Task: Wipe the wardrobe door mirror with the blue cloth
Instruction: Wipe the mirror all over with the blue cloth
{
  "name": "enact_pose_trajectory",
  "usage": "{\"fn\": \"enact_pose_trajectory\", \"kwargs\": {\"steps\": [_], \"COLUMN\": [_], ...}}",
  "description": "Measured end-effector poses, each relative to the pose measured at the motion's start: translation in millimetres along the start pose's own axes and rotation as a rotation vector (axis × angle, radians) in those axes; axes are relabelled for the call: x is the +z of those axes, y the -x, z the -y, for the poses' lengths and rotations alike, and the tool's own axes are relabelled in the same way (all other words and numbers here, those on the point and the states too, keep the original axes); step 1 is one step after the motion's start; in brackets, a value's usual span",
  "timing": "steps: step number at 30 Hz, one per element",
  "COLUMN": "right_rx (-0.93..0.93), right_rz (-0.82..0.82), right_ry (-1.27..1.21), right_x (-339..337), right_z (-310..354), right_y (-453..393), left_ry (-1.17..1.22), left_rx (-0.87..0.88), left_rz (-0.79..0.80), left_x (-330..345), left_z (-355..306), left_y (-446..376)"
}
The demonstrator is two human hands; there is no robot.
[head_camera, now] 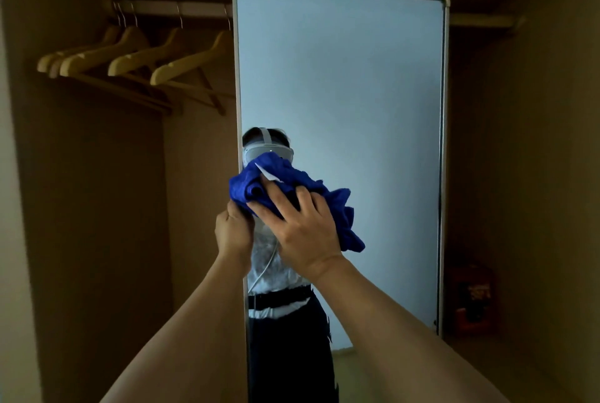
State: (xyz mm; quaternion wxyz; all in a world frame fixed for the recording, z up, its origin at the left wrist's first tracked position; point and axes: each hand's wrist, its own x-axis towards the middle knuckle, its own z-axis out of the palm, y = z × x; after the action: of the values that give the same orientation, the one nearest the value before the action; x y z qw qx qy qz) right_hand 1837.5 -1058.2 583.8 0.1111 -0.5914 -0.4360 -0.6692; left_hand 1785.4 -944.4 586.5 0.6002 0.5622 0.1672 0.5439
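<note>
A tall wardrobe door mirror [341, 78] in a pale frame stands in front of me. A crumpled blue cloth [337, 208] with a white tag is pressed against the glass near the mirror's left edge, about mid-height. My right hand [302, 227] lies flat on the cloth with fingers spread, holding it to the glass. My left hand [233, 230] grips the mirror's left frame edge just below the cloth. The glass reflects a person wearing a headset.
The open wardrobe surrounds the mirror. Several wooden hangers [136, 58] hang on a rail [172, 8] at the upper left. A dim orange object [470, 298] sits on a low shelf at the right. Brown wardrobe walls close in on both sides.
</note>
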Motion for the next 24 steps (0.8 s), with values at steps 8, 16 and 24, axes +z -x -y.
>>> {"fn": "enact_pose_trajectory", "kwargs": {"steps": [8, 16, 24], "right_rx": [-0.017, -0.031, -0.033], "right_rz": [0.042, 0.135, 0.057], "right_ry": [-0.023, -0.019, -0.012], "right_x": [-6, -25, -12], "right_z": [2, -41, -42], "right_y": [17, -49, -30], "left_ry": [0.126, -0.099, -0.108], "left_rx": [-0.076, -0.014, -0.041], "left_rz": [0.088, 0.085, 0.017], "left_x": [-4, -8, -6], "left_z": [-1, 8, 6], "left_y": [3, 1, 2]}}
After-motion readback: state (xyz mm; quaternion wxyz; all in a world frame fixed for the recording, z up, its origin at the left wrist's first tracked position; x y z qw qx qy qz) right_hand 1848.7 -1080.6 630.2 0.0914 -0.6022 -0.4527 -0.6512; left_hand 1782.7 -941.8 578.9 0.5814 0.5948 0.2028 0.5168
